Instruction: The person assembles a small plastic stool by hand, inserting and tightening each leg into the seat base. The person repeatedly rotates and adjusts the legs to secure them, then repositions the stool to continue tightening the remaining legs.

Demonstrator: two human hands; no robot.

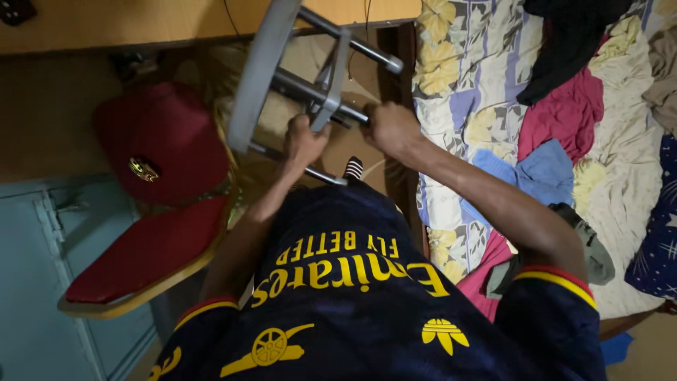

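Holds a grey metal stool (257, 77) up in front of the chest with both hands. Keeps it tipped on its side, with the flat seat facing the left and the legs poking out to the right, towards the bed (451, 106).

Wraps the left hand (303, 141) tight around a thin grey bar low down between the legs, fingers curled all the way round, no gap showing. Closes the right hand (391, 127) into a fist on the end of another bar, just beside the left hand. Grips it firmly too, knuckles up.

Below the stool, just a peek of a striped sock (353, 168), close under the lowest leg.

On the left, near the stool's seat, a red chair (162, 141) with a soft round back, a red cushion and a yellow frame. Further left, a pale blue cupboard (35, 247). Along the top, a wooden desk (141, 21).

On the right, a flowery sheet over the bed, with clothes in a messy pile on it: a pink cloth (564, 113), a blue cloth (543, 173), a black cloth (571, 35) and a dull green cloth (596, 250) by the right arm. All of these well apart from the stool.
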